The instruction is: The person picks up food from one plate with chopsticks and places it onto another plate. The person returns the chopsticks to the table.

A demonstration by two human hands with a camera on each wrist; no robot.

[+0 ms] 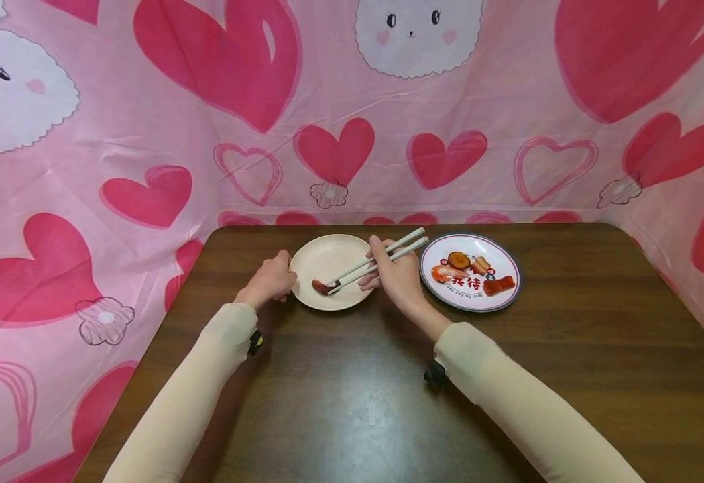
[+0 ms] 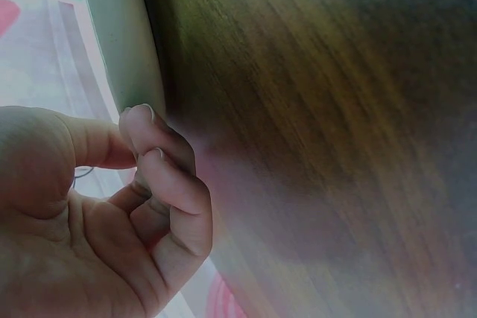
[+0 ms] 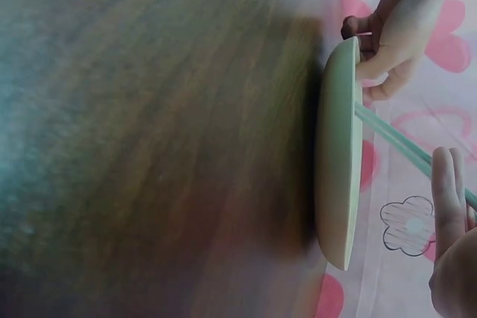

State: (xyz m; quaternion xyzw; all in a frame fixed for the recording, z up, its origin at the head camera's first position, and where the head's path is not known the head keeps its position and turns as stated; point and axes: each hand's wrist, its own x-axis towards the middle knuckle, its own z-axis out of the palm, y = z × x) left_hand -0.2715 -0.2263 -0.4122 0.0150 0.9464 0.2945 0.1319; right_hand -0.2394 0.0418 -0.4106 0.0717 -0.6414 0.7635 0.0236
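Cream plate (image 1: 330,253): on the counter (image 1: 340,382), in front of the person; looks light and stiff, maybe smooth; best held at the rim.
Left hand (image 1: 272,278): fingers curled in, thumb over the near-left rim, pinching the cream plate's edge.
Right hand (image 1: 393,272): curled round the chopsticks, fingers mostly closed.
Chopsticks (image 1: 352,270): slanted down to the cream plate, tips at the dark red piece; thin, rigid, likely light; hold well up toward the back ends.
Dark red piece (image 1: 320,287): on the cream plate, lower middle; whether the tips clamp it, can't tell. Probably light, maybe slick; take across its sides.
Patterned plate (image 1: 497,255): right of the cream plate, apart; carries a round brown slice (image 1: 458,260), shrimp-like piece (image 1: 445,274), pale piece (image 1: 481,265), red slab (image 1: 499,286).
Backdrop: pink heart-print cloth (image 1: 328,94).
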